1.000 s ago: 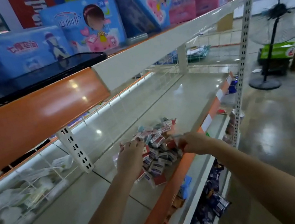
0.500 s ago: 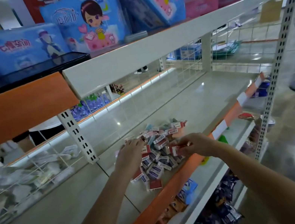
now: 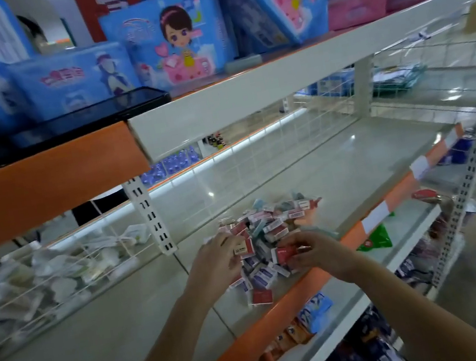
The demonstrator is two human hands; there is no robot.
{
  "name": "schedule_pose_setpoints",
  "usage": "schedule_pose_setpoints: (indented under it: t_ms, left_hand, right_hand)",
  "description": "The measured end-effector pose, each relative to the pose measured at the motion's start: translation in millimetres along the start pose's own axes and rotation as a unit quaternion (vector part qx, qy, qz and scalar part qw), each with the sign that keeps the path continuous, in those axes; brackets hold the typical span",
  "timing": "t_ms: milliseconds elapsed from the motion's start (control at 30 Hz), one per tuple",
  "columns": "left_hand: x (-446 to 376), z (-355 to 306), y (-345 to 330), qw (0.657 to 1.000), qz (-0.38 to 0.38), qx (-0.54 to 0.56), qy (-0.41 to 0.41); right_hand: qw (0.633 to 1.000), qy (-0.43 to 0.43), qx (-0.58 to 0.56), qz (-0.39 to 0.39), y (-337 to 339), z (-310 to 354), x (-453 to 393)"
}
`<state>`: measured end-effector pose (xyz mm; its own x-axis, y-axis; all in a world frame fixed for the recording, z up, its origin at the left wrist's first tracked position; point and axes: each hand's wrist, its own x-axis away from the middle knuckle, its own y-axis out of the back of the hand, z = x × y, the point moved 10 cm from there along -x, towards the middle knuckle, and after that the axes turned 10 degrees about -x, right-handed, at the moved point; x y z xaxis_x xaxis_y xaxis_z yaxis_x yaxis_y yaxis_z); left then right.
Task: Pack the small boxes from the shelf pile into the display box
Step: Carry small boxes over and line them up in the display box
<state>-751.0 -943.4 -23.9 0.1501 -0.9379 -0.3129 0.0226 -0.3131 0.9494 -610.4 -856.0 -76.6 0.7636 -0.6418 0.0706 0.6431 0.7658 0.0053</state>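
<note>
A pile of small boxes (image 3: 273, 225), red, white and teal, lies on the grey middle shelf (image 3: 339, 168) near its orange front edge. My left hand (image 3: 216, 262) is at the pile's left side and pinches a small pale box with a red box behind it. At the pile's near right, my right hand (image 3: 313, 251) grips a small red box (image 3: 284, 254) between thumb and fingers. A lone red box (image 3: 262, 297) lies closest to the shelf edge. No display box shows in this view.
The upper shelf's beam (image 3: 247, 96) overhangs the work area, with blue and pink packs and a black phone (image 3: 85, 115) on it. A slotted upright (image 3: 150, 214) stands left of the pile. Wire mesh backs the shelf. Packets fill the lower shelves.
The camera has moved closer and turned right. My left hand has lifted a pale box at the pile's left; my right hand still holds a red box at the near right.
</note>
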Motion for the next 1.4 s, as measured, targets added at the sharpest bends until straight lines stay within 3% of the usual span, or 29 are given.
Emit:
schedule_pose_setpoints:
  t_ms: [100, 367, 867, 1033, 1400]
  left_hand:
    - [25, 11, 10, 0.999, 0.0, 0.037, 0.023]
    - [126, 79, 51, 0.994, -0.048, 0.021, 0.1]
    - [451, 243, 190, 0.952, -0.083, -0.027, 0.294]
    - [541, 278, 235, 0.93, -0.099, -0.043, 0.351]
    - [689, 370, 297, 0.882, -0.096, -0.106, 0.45]
  right_hand:
    - [0.999, -0.013, -0.039, 0.032, -33, 1, 1]
    - [0.99, 0.014, 0.004, 0.143, -167, 25, 13]
    - [0.944, -0.038, 0.062, 0.323, -516, 22, 89]
    - [0.919, -0.042, 0.036, 0.392, -615, 41, 118]
    - [0.843, 0.037, 0.103, 0.527, -826, 58, 144]
